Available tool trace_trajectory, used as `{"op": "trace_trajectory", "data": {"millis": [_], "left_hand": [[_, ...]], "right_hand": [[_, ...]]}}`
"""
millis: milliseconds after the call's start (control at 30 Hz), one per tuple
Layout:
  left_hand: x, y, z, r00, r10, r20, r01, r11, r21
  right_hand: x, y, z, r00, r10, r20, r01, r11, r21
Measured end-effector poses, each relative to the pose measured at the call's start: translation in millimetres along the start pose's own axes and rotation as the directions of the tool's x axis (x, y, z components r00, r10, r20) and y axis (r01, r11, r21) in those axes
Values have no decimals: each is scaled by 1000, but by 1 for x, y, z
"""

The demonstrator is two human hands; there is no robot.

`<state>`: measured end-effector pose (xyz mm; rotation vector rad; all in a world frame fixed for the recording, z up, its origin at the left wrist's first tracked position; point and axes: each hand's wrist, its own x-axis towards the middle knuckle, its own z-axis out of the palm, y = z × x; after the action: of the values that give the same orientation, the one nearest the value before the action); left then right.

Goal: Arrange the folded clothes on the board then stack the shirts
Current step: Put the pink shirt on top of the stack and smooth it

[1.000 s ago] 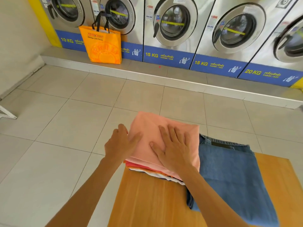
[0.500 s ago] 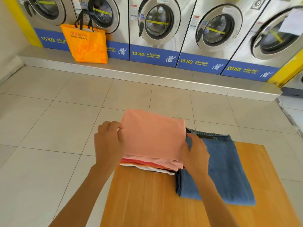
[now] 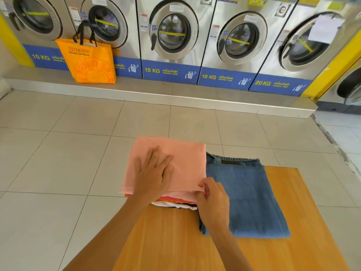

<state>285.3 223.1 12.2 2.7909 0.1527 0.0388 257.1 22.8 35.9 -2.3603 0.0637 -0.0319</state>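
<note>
Stacking: we have the shirt pile [image 3: 172,200] at frame centre, on the bench [image 3: 175,241], touching the jeans [image 3: 246,194].
Left hand [image 3: 154,173]: flat, fingers straight, pressing the peach shirt [image 3: 185,163].
Right hand [image 3: 213,202]: grip pinching its near-right corner.
Handling: soft, light, likely to slip (we'd grip edges).
Bag [image 3: 89,61]: upper left, contents hidden.

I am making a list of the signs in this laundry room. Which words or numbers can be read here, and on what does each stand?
"10 KG": blue panel under the leftmost washer.
"15 KG": blue panel under the middle washer.
"15 KG": blue panel under the next washer.
"20 KG": blue panel under the right washer.
Orange bag: red logo too blurred to read surely.
Small panel lettering, door stickers: unreadable.
</note>
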Motion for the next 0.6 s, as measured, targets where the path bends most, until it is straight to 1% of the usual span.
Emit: {"op": "trace_trajectory", "data": {"millis": [100,200,367,467,600], "left_hand": [[-2,-10,0,1000,-16,0,16,1000,19],[-6,-22,-1,999,-43,-34,44,998,35],[-6,-47,-3,993,-116,27,115,993,32],[-6,-56,-5,987,-149,53,147,989,27],[-4,-55,-16,976,-177,128,164,981,101]], "right_hand": [[3,-6,3,1000,9,-22,-10,1000,-14],[1,-7,6,999,18,-48,-19,1000,-12],[-6,-5,10,997,37,-70,-40,999,-33],[-12,-2,9,993,39,-110,-45,997,-56],[-17,5,9,990,55,-127,-65,995,-80]]}}
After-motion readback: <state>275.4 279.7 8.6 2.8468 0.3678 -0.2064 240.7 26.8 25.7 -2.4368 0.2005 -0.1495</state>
